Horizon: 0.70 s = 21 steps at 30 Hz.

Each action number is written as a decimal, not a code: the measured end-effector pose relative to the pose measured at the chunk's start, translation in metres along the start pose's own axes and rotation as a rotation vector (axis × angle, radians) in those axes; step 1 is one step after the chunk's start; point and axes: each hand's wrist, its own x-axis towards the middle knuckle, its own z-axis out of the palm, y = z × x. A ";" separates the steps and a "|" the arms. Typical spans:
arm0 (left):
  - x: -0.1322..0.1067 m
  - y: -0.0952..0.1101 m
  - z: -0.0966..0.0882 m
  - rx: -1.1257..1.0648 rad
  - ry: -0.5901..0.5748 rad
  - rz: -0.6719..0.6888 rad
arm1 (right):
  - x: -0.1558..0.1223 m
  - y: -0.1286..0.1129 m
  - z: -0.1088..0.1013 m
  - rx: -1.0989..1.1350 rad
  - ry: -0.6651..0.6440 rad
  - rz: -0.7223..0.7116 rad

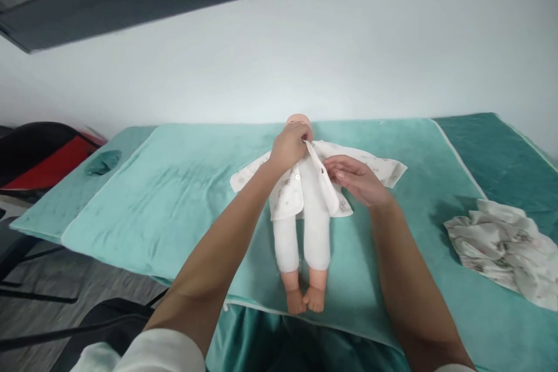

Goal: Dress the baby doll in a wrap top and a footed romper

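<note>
A baby doll (305,232) lies on its back on a teal towel (183,197), feet toward me, in white leggings and an open white printed jacket (285,192). My left hand (288,146) is closed in a pinch on the jacket's collar near the doll's neck. My right hand (355,179) grips the jacket's right front flap at the chest, fingers curled on the fabric. The doll's head is mostly hidden behind my left hand.
A crumpled printed cloth (505,250) lies at the right on the darker teal cover (501,163). A small teal cloth (102,163) sits far left. A black and red chair (39,157) stands left, and a white wall rises behind.
</note>
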 end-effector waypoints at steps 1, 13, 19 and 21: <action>-0.006 -0.005 0.000 0.002 0.053 -0.051 | 0.000 0.000 0.002 -0.048 0.010 -0.005; -0.144 -0.031 0.015 -0.349 0.441 -0.524 | 0.002 0.012 -0.002 -0.124 0.280 -0.176; -0.169 -0.041 0.018 -0.470 0.450 -0.596 | 0.013 0.028 0.018 -0.762 0.465 -0.266; -0.165 -0.041 0.019 -0.436 0.405 -0.596 | 0.018 0.029 0.029 -0.825 0.427 -0.210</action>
